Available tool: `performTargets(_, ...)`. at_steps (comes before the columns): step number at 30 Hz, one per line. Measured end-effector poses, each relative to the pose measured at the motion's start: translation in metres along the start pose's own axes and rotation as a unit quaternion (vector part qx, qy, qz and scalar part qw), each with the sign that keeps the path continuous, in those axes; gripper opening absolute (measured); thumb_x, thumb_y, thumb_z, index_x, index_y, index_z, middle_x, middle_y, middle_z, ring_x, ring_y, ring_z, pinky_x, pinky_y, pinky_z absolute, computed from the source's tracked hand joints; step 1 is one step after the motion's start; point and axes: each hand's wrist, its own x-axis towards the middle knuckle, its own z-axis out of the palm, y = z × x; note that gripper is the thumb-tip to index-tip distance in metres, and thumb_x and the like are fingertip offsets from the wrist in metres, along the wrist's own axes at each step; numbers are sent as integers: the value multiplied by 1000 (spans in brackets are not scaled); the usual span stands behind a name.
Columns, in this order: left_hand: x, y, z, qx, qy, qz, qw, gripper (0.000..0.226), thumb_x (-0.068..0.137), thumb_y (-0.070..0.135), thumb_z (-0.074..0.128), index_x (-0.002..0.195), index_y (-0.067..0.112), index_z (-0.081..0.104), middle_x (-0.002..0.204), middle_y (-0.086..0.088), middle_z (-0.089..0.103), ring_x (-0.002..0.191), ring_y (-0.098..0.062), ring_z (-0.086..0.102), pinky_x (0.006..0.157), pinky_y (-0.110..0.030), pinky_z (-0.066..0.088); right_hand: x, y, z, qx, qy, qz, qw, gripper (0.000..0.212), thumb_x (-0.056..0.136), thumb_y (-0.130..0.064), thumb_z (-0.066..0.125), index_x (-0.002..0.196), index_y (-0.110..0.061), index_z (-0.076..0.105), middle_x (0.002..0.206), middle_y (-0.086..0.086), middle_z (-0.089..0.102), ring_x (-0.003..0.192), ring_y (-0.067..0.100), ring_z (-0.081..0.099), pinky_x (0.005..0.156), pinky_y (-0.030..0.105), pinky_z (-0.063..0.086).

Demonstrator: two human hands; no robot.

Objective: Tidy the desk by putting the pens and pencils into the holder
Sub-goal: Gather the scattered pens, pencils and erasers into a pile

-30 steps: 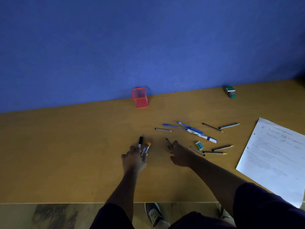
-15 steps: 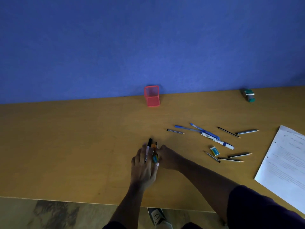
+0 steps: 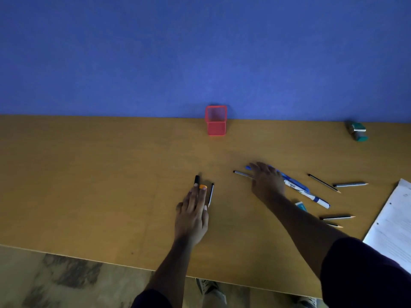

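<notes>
Since half a second ago I see the right hand has left the left hand and reached over the blue pens, fingers spread, gripping nothing. The left lies flat on two markers. One red holder stands at the wall. I count five loose pencils rightward.
</notes>
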Motion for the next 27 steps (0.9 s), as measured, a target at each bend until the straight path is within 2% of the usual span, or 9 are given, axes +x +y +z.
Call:
performTargets(4,5,-8,-3,10,7,9,1000,58,106,34,29,161,22,17,168,-2,17,145,-22,37,99,-43,43,9,-1,10,10,5,-24,1000,47,89,-6,47,129,-26,59,126,3,56,115,30,52,83,40,51)
performTargets(9,5,-10,-3,11,12,11,1000,58,106,37,33,160,23,19,168,-2,19,143,-22,40,99,-44,43,11,-40,21,82,-9,-52,995,40,96,-14,47,134,-19,56,125,10,53,111,31,53,90,41,50)
performTargets(13,4,-12,-2,7,14,6,1000,59,107,47,25,161,25,15,169,1,14,144,-22,38,101,-44,42,10,-75,31,155,-47,-52,985,41,97,-23,52,137,-18,52,131,11,47,105,34,60,89,42,52)
performTargets(19,9,-15,3,26,11,15,1000,78,99,66,29,161,22,15,169,-2,10,145,-26,34,102,-45,36,16,-103,40,221,-91,-72,968,43,96,-23,57,138,-15,53,128,12,50,107,31,59,92,37,50)
performTargets(24,12,-13,4,49,5,12,999,70,100,57,33,160,24,17,169,-5,9,145,-28,34,100,-49,39,9,-88,31,242,-61,-151,957,30,91,-3,54,116,-6,68,105,15,64,92,33,64,83,39,52)
performTargets(27,10,-11,2,65,-4,12,998,69,101,54,32,160,23,16,169,-6,5,148,-30,29,101,-50,40,-2,-65,24,189,-24,-181,965,29,92,-7,56,118,-9,69,112,11,69,96,30,67,81,39,56)
